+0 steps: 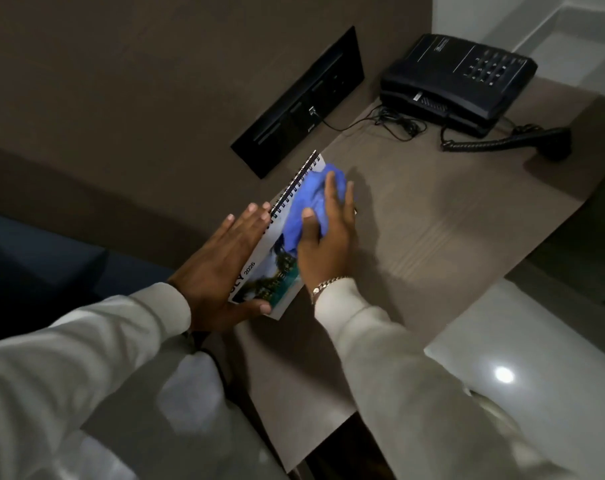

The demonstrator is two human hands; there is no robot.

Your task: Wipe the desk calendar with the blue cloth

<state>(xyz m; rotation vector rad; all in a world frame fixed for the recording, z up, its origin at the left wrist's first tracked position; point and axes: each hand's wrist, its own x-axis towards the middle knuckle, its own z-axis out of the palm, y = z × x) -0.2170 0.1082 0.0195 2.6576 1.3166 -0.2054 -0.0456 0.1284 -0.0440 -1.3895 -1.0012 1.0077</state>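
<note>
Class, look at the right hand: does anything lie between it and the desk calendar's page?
Yes. The blue cloth lies bunched under the right hand, pressed against the desk calendar near its spiral binding. The left hand touches the calendar directly.

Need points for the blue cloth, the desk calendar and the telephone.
blue cloth (306, 206): head view, on the bunched middle of the cloth.
desk calendar (259, 268): head view, on the printed page near the year.
telephone (463, 69): head view, on the top of the black body beside the keypad.
</note>
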